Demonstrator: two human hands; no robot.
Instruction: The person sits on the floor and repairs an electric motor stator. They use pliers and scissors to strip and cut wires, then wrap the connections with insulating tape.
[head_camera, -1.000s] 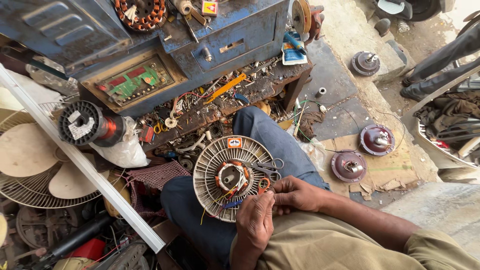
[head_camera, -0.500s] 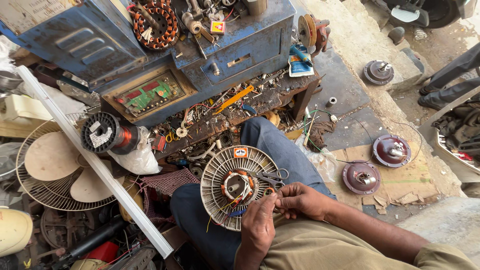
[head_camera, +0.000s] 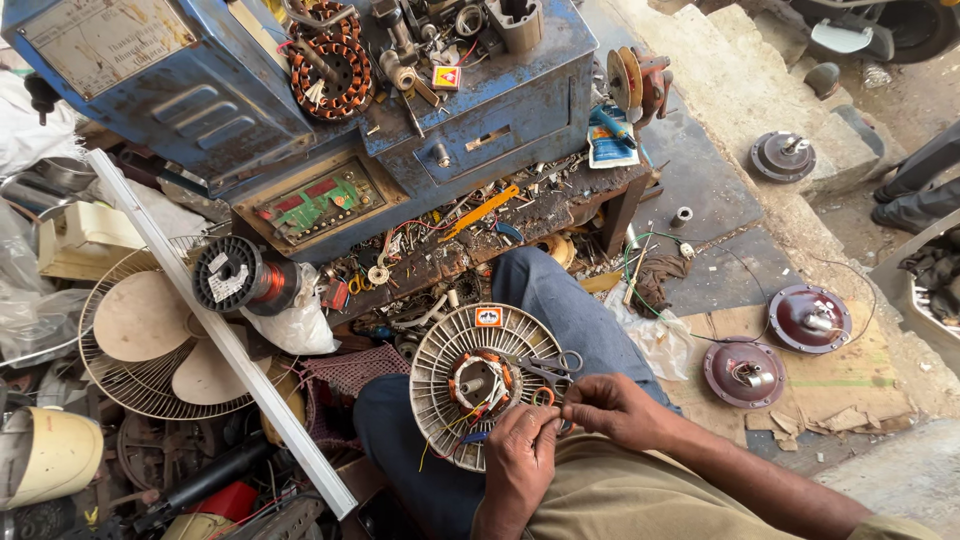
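Here, round fan motor (head_camera: 487, 385) on lap, left hand (head_camera: 520, 458) and right hand (head_camera: 612, 407) together, pinching wires at its edge

Blue winding machine (head_camera: 330, 110) standing above the hands; wire spool (head_camera: 240, 275) and fan guard (head_camera: 150, 340) lying far left; two maroon motor covers (head_camera: 745, 372) sitting right on cardboard (head_camera: 830, 385).

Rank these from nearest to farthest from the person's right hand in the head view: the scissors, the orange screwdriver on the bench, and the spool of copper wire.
1. Scissors, just above the right hand, on the motor.
2. Orange screwdriver, farther up on the bench.
3. Spool of copper wire, far left.
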